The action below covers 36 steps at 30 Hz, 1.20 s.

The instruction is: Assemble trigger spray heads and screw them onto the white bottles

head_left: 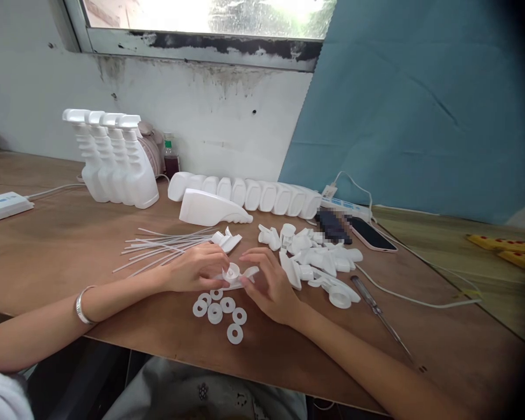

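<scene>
My left hand (196, 267) and my right hand (269, 283) meet over a white spray-trigger head (236, 274) lying on the wooden table (48, 256). Both hands have their fingers curled around it, the left from the left side, the right from the right. Just in front of the hands lie several white plastic washers (221, 310). A bundle of thin white dip tubes (157, 245) lies to the left behind my left hand. A heap of white trigger heads (315, 259) sits to the right of my right hand.
Several assembled white spray bottles (114, 160) stand at the back left. A row of empty white bottles (254, 195) lies behind. A phone (371, 234), a screwdriver (378, 312), white cables and a power strip (2, 206) are also on the table.
</scene>
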### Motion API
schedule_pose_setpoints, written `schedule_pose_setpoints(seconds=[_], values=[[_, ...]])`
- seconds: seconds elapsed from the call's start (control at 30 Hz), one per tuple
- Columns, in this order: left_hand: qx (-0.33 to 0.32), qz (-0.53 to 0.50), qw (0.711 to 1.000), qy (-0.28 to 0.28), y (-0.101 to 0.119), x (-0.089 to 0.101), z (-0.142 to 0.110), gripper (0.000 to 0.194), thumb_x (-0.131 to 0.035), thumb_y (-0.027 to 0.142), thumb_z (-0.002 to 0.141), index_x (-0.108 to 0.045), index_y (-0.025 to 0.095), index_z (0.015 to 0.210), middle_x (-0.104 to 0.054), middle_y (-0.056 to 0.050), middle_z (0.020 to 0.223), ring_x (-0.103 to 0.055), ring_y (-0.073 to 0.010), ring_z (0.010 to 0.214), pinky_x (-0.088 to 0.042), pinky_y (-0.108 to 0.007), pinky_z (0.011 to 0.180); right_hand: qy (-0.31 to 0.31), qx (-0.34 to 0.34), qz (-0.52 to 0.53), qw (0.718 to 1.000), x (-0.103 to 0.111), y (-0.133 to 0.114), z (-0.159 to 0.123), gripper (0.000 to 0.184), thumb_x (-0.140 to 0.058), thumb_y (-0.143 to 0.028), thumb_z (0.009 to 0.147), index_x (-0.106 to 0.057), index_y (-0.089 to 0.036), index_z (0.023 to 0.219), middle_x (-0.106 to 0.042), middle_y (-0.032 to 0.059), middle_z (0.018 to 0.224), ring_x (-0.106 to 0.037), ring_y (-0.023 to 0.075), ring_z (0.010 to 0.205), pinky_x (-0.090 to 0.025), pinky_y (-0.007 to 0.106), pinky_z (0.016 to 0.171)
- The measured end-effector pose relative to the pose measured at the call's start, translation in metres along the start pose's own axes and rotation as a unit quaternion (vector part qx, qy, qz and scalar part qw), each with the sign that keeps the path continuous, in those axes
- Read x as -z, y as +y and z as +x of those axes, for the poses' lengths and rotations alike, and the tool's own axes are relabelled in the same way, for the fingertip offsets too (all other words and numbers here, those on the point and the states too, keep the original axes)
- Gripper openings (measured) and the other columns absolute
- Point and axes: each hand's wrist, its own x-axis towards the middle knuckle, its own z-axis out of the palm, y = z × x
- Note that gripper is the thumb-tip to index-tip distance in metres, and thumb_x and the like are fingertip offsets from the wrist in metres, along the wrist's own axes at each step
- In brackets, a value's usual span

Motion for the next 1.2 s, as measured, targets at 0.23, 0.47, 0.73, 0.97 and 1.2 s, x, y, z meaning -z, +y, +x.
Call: schedule_pose_setpoints(seconds=[0.23,0.47,0.73,0.97,1.2], values=[[-0.036,0.036,0.999,0.000,0.0009,-0.0004,-0.0006,0.013,-0.059,0.029,0.081,-0.058,0.016,0.082,-0.063,-0.007,0.086,-0.053,-0.0178,0.078,-0.040,-0.032,0.074,-0.048,0.061,-0.002,0.997,-0.0044,0.0004,-0.0008,0.015,-0.055,-0.020,0.082,-0.049,-0.021,0.096,-0.054,0.0079,0.096,-0.055,0.0197,0.088,-0.049,0.036,0.077],[-0.055,0.066,0.996,-0.015,0.0017,0.0007,-0.0019,0.012,-0.057,0.030,0.083,-0.061,0.019,0.086,-0.063,-0.007,0.088,-0.051,-0.0175,0.077,-0.039,-0.032,0.074,-0.079,0.065,-0.017,0.995,-0.0033,0.0019,-0.0020,0.015,-0.051,-0.022,0.085,-0.050,-0.022,0.100,-0.055,0.0058,0.095,-0.057,0.0163,0.083,-0.049,0.029,0.071],[-0.078,0.107,0.991,-0.028,0.0011,0.0045,0.0000,0.013,-0.054,0.027,0.086,-0.063,0.019,0.090,-0.066,-0.005,0.084,-0.050,-0.0187,0.080,-0.039,-0.033,0.075,-0.097,0.066,-0.017,0.993,-0.0034,0.0041,0.0017,0.014,-0.050,-0.021,0.086,-0.049,-0.021,0.100,-0.056,0.0073,0.102,-0.057,0.0172,0.090,-0.049,0.029,0.075],[-0.092,0.107,0.990,-0.027,0.0012,0.0043,0.0001,0.010,-0.055,0.026,0.085,-0.060,0.018,0.089,-0.065,-0.006,0.087,-0.049,-0.0182,0.080,-0.040,-0.032,0.074,-0.098,0.080,-0.043,0.991,-0.0028,0.0045,0.0016,0.012,-0.050,-0.022,0.086,-0.049,-0.021,0.098,-0.057,0.0077,0.102,-0.059,0.0177,0.089,-0.049,0.030,0.074],[-0.069,0.113,0.991,-0.006,0.0009,-0.0008,-0.0031,0.021,-0.059,0.035,0.080,-0.056,0.017,0.091,-0.063,-0.007,0.092,-0.052,-0.0190,0.081,-0.039,-0.034,0.076,-0.059,0.105,-0.051,0.991,-0.0066,0.0082,-0.0035,0.021,-0.053,-0.026,0.085,-0.044,-0.023,0.104,-0.061,0.0052,0.094,-0.062,0.0161,0.079,-0.051,0.027,0.066]])
